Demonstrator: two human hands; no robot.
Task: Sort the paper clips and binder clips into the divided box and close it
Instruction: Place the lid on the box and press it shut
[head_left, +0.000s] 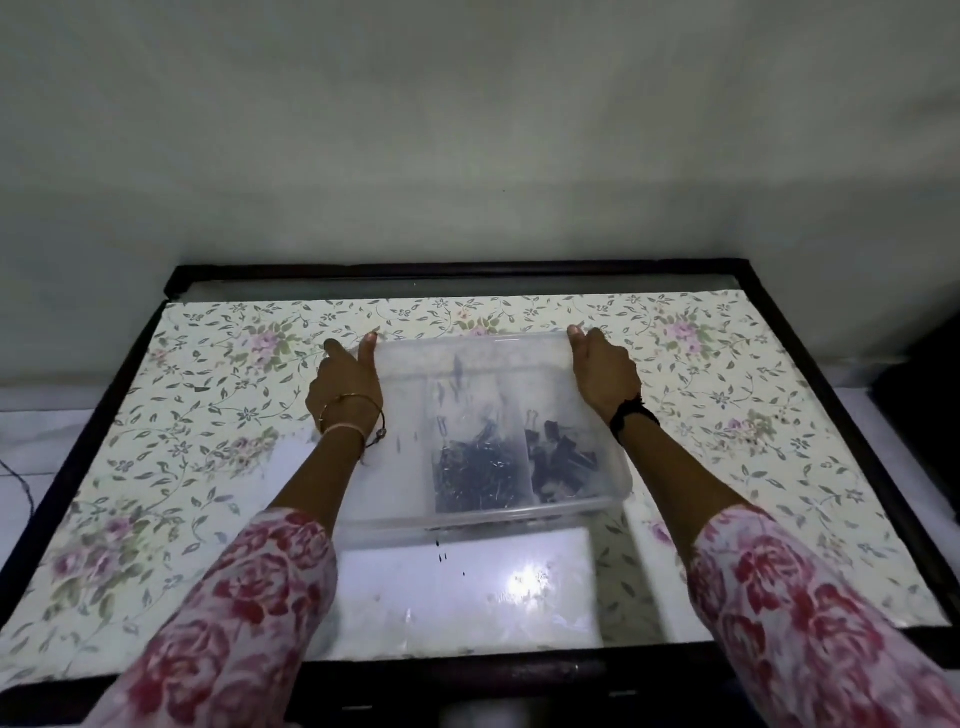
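Note:
A clear plastic divided box (405, 488) lies in the middle of the table with a translucent lid (467, 358) over it. Through the plastic I see a heap of dark paper clips (480, 475) in the middle compartment and black binder clips (563, 460) in the right one. The left compartment looks bare. My left hand (345, 387) holds the lid's left edge, thumb on top near the far corner. My right hand (605, 371) holds the lid's right edge near its far corner.
The table (156, 467) has a glass top over floral paper and a dark frame (831, 364). A few tiny dark specks (444, 557) lie on the glass in front of the box. A grey wall stands behind; something dark sits at the far right edge.

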